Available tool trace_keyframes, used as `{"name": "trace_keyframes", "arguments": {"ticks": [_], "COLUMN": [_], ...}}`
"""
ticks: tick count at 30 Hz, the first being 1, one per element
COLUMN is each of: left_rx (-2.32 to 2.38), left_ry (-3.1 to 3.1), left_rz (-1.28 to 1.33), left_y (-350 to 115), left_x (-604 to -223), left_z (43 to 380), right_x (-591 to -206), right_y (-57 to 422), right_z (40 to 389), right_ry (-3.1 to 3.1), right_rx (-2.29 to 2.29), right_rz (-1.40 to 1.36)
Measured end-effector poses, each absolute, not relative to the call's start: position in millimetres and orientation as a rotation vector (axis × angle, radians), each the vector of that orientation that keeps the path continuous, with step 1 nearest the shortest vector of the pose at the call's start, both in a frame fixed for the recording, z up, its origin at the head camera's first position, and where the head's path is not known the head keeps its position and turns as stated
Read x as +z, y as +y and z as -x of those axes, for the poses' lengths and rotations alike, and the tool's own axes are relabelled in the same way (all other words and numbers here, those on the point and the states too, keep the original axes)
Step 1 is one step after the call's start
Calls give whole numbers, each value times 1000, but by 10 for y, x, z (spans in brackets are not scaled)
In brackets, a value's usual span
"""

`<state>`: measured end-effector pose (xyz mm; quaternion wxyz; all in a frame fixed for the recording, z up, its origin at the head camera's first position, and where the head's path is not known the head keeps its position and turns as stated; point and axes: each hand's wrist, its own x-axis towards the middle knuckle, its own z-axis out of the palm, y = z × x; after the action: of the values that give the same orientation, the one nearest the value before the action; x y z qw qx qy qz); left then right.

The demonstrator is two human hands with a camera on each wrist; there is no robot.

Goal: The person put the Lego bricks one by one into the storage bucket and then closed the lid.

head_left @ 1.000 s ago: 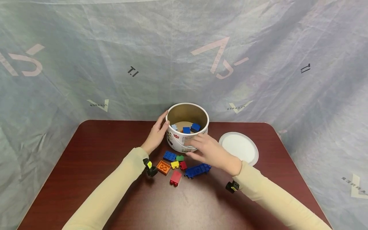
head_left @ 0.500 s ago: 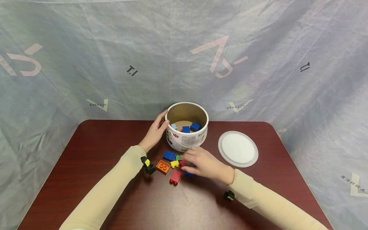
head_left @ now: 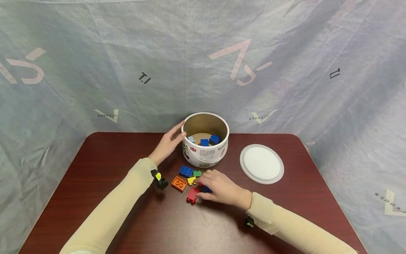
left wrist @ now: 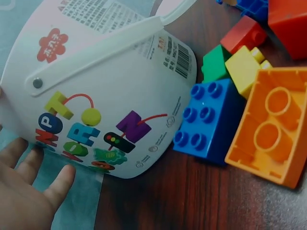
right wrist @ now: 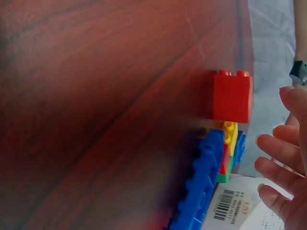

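My left hand [head_left: 166, 146] rests against the left side of a white bucket [head_left: 207, 155], thumb at the rim and fingers straight. In the left wrist view its fingers spread along the printed wall. My right hand [head_left: 223, 188] hovers low over a cluster of toy bricks, fingers loosely bent, thumb tip beside a red brick [head_left: 192, 194]. Near it lie a yellow brick [head_left: 191, 181], a green brick [head_left: 197, 173], a blue brick [head_left: 186, 171] and an upturned orange brick [head_left: 179, 183]. A long blue piece [right wrist: 204, 182] is partly hidden under this hand in the head view.
Several bricks, among them a blue one [head_left: 204, 142], lie inside the bucket. A round white lid [head_left: 262, 164] lies flat on the dark red table [head_left: 127, 211] to the right. A grey sheet [head_left: 187, 70] hangs behind the table's far edge.
My right hand has come down from the bucket's front, then left across the bricks to the red one. The left hand stays at the bucket.
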<state>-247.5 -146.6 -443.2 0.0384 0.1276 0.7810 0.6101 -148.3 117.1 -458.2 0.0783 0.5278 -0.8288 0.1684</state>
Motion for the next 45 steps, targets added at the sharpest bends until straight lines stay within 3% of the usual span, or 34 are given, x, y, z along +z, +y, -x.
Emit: {"name": "trace_keyframes", "arguments": {"ticks": [45], "left_rx": [1856], "left_ry": [2396], "left_rz": [-379], "left_y": [-1489], "left_x": [-4451], "left_z": [2485], "right_x": [-4760], "right_y": [1066], "right_z": [1354], "right_ry": [-2682], "right_rx": [445], "right_rz": [-1559]}}
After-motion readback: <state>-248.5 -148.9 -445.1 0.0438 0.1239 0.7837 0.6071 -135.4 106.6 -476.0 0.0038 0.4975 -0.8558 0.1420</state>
